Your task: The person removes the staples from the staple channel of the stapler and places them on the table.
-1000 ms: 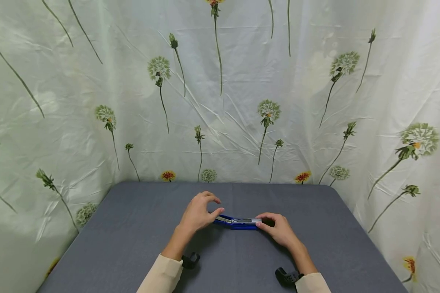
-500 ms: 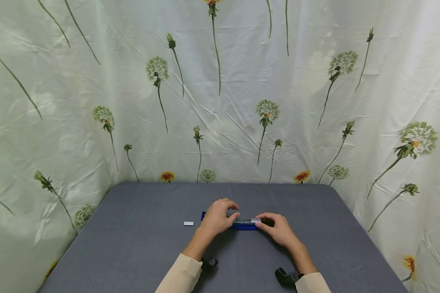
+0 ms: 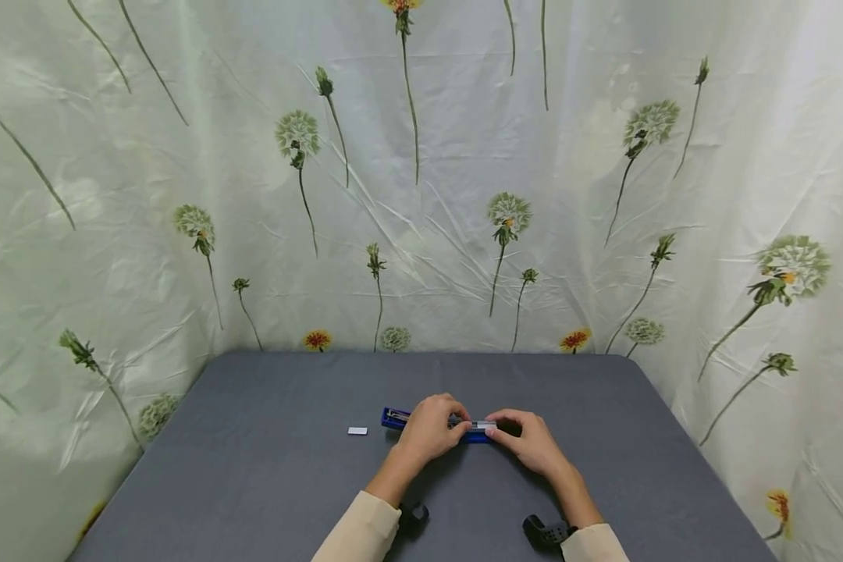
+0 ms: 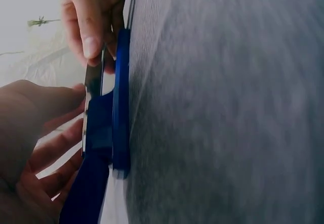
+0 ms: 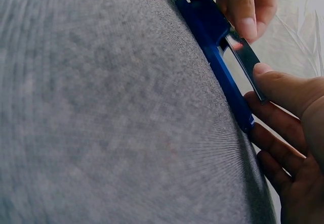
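A blue stapler [image 3: 395,419] lies on the grey table, its top cover swung back to the left and its metal magazine [image 5: 245,57] exposed. My right hand [image 3: 531,442] pinches the right end of the magazine, thumb on the near side. Close beside it, my left hand [image 3: 430,428] has thumb and forefinger at the magazine's middle, covering the hinge part in the head view. In the left wrist view, the left fingers [image 4: 55,150] curl behind the stapler. Whether a staple strip sits between the left fingertips I cannot tell.
A small pale strip [image 3: 357,431] lies on the table [image 3: 281,484] left of the stapler. A white curtain [image 3: 428,195] printed with flowers hangs behind the table's far edge. Dark straps [image 3: 544,533] circle both wrists.
My left hand has moved right along the stapler towards my right hand, uncovering the swung-back cover and the small pale strip. The right hand keeps its place.
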Available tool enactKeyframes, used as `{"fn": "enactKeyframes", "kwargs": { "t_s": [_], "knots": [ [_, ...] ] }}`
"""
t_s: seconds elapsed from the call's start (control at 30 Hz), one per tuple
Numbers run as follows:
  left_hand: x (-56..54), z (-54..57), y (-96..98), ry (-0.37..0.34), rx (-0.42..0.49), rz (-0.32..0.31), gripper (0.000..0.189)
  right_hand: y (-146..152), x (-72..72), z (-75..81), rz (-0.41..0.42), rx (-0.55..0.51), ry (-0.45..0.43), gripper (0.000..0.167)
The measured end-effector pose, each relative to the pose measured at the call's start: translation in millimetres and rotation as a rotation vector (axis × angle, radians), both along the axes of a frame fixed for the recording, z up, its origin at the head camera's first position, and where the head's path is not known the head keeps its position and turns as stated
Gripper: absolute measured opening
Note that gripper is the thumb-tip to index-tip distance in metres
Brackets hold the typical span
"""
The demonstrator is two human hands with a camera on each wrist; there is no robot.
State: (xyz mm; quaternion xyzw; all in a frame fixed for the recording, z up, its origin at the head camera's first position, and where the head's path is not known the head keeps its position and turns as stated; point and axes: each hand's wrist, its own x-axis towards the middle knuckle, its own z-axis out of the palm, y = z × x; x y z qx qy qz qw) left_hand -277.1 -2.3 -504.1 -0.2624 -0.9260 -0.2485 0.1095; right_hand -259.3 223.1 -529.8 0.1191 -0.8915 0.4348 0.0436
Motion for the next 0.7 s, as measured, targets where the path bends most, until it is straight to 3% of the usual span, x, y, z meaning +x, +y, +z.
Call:
{"fn": "enactKeyframes", "kwargs": {
  "t_s": [0.7],
  "knots": [
    [6.2,-1.7,14.2,0.005,-0.062,0.033,0.015,0,0.8,0.9,0.001,-0.006,0.005,0.017]
  ]
}}
